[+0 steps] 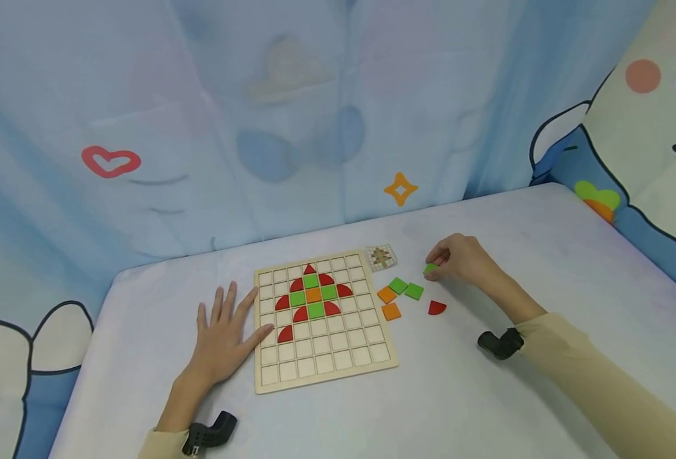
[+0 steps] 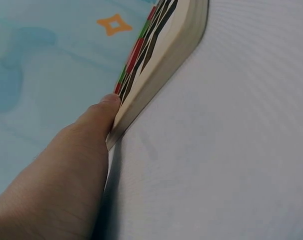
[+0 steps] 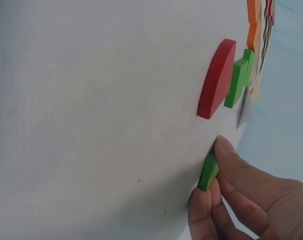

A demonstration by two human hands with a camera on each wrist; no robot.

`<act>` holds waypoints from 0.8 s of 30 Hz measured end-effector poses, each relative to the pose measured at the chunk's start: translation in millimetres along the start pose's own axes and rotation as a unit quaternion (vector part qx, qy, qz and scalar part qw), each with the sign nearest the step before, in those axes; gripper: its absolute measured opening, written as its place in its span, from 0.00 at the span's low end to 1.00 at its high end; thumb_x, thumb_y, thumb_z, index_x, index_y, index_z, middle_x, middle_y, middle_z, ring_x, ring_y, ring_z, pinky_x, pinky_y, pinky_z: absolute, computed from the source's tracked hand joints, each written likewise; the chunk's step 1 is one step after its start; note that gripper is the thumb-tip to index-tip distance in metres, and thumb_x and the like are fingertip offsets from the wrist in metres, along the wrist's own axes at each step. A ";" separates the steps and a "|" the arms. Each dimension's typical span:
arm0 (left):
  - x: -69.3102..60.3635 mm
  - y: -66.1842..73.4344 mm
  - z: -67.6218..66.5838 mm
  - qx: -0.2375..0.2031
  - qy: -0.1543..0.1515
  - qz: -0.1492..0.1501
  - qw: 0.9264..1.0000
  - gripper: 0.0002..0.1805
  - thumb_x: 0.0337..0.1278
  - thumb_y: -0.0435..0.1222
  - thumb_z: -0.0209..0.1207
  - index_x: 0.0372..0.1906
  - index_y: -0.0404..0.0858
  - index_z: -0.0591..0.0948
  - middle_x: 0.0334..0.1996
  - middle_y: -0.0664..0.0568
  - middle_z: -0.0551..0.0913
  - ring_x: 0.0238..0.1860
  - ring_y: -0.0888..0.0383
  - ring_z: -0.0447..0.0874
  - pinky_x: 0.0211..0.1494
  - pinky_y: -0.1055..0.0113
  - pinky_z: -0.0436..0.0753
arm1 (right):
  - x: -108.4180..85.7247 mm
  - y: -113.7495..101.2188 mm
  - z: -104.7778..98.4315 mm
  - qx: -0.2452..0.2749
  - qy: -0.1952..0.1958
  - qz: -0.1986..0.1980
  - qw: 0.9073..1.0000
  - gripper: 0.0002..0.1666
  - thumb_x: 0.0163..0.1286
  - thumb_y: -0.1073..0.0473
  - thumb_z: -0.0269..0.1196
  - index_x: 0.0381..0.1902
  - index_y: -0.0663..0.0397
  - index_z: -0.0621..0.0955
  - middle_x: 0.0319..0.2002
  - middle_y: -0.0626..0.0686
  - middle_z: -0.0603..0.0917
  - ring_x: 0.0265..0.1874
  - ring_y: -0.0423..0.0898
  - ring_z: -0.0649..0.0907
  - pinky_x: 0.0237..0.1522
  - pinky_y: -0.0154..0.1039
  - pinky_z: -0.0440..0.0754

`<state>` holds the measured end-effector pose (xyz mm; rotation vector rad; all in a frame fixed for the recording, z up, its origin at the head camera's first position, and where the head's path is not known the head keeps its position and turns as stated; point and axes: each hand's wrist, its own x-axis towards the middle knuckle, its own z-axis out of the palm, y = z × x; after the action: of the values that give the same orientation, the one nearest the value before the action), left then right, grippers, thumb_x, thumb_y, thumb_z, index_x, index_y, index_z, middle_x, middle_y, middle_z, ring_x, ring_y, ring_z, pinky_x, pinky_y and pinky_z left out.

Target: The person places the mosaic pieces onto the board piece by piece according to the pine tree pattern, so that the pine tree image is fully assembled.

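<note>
A wooden grid board (image 1: 338, 341) lies on the table, with red quarter-round, green square and orange square tiles set in its upper cells. My left hand (image 1: 223, 344) lies spread at the board's left edge, thumb and fingertips touching the frame; the left wrist view shows the thumb (image 2: 76, 150) against that rim. To the right of the loose tiles, my right hand (image 1: 460, 258) pinches a green tile (image 3: 208, 171) between thumb and fingers, close to the tabletop. Part of that tile is hidden by the fingers.
Between board and right hand lie two green squares (image 1: 414, 291), two orange squares (image 1: 392, 311) and a red quarter-round tile (image 1: 438, 308). A small picture card (image 1: 381, 257) with a tree pattern sits by the board's upper right corner. A printed curtain (image 1: 292, 191) hangs behind the table.
</note>
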<state>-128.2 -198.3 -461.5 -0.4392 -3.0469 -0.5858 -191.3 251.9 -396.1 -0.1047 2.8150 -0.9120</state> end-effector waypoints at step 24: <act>-0.4 0.1 -1.0 -0.002 -0.001 0.001 1.000 0.46 0.69 0.61 0.57 0.85 0.47 0.57 0.84 0.35 0.45 0.83 0.32 0.35 0.76 0.26 0.33 | -7.7 4.7 10.5 0.036 0.065 -0.033 0.997 0.12 0.57 0.70 0.78 0.35 0.64 0.85 0.28 0.54 0.82 0.32 0.51 0.78 0.35 0.39 0.77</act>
<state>-127.8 -198.7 -460.5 -0.4444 -3.0474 -0.5915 -181.7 250.6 -406.0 -0.1348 2.9097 -1.0700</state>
